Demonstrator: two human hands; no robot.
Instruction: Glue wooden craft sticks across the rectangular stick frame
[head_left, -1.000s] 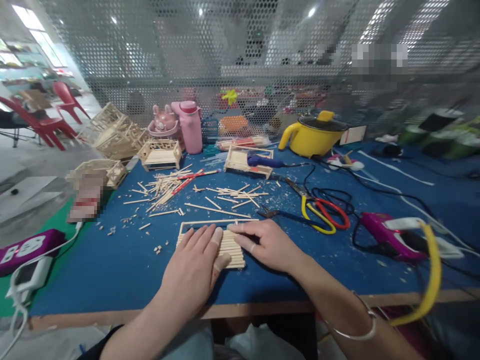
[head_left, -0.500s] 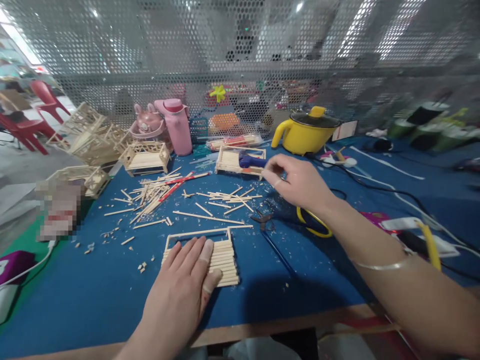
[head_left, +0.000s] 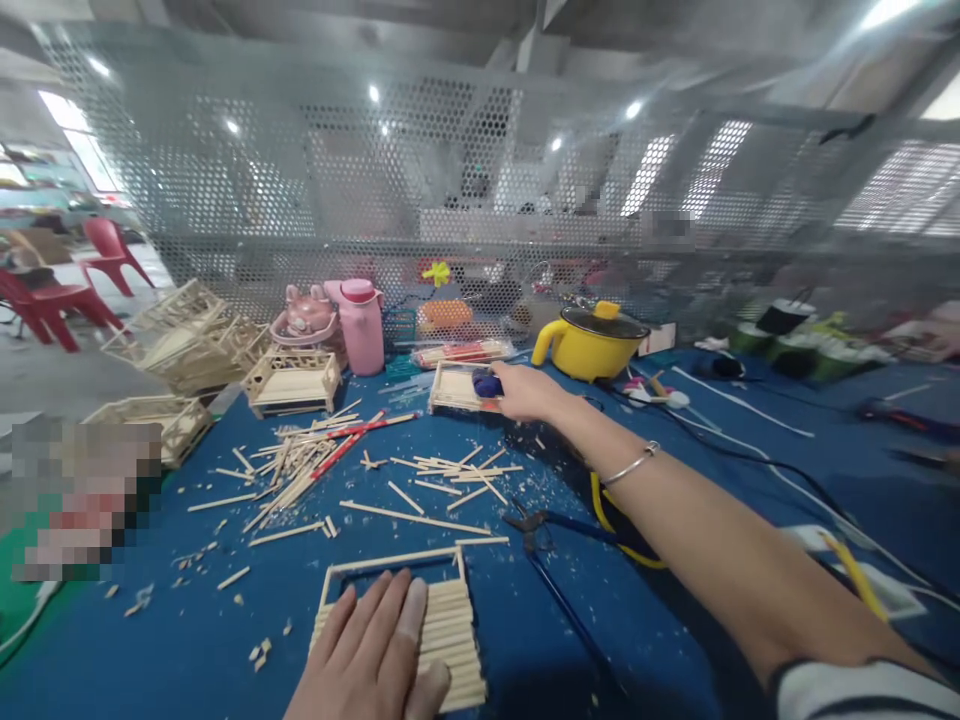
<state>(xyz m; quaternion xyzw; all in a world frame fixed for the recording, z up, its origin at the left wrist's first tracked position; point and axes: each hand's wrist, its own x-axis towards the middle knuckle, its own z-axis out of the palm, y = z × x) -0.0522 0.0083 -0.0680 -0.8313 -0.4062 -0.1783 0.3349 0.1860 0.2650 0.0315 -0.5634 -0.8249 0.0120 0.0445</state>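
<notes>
My left hand (head_left: 375, 650) lies flat, fingers stretched, on a panel of wooden sticks (head_left: 454, 640) laid side by side within a thin stick frame. Farther back, my right hand (head_left: 529, 390) reaches out with fingers curled round a blue tool that looks like a glue gun (head_left: 486, 383). That tool rests at the right side of a small wooden stick tray (head_left: 452, 385); my fingers hide part of it. Between the hands lie pliers (head_left: 531, 522) with blue handles, jaws apart. Loose sticks (head_left: 450, 467) are scattered beyond the panel.
A yellow electric pot (head_left: 600, 345), a pink flask (head_left: 362, 330) and finished stick trays (head_left: 292, 385) stand along the back. More sticks (head_left: 300, 465) lie at left. White and black cables (head_left: 742, 440) cross the right side. A perforated metal screen (head_left: 337, 180) rises behind.
The view has tilted upward, so the table sits lower in the picture. My right hand has moved left onto the blue glue gun. My left hand stays on the stick panel.
</notes>
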